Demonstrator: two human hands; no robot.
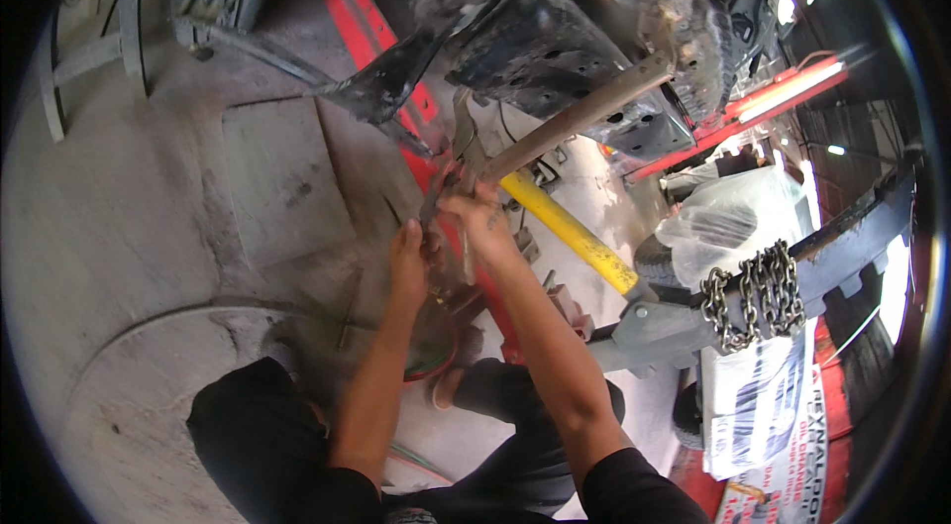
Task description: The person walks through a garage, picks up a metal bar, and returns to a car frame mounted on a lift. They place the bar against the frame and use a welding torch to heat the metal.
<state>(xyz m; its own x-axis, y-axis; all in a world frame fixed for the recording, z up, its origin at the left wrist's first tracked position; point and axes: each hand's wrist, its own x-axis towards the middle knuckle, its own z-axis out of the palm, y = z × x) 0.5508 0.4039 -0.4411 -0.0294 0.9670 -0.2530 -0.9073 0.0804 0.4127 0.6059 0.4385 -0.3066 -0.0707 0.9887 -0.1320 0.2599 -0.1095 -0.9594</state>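
My left hand (412,253) is closed around the lower end of a dark, narrow metal piece (433,199) whose kind I cannot tell. Close beside it, my right hand (481,219) is closed at the lower end of a brownish metal tube (584,116); what its fingers hold is hidden. The tube slants up to the right, toward a dark, worn vehicle underbody part (540,44). A curved, tan metal piece (466,133) stands just above my hands. From near my right hand, a yellow bar (575,235) runs down to the right.
Red steel beams (359,19) pass behind my hands. At the right, a grey arm (649,331) carries a wrapped chain (753,296). A flat grey plate (285,177) lies on the floor at left. Plastic-covered things (733,217) stand farther right. Grey metal stands (129,24) are at upper left.
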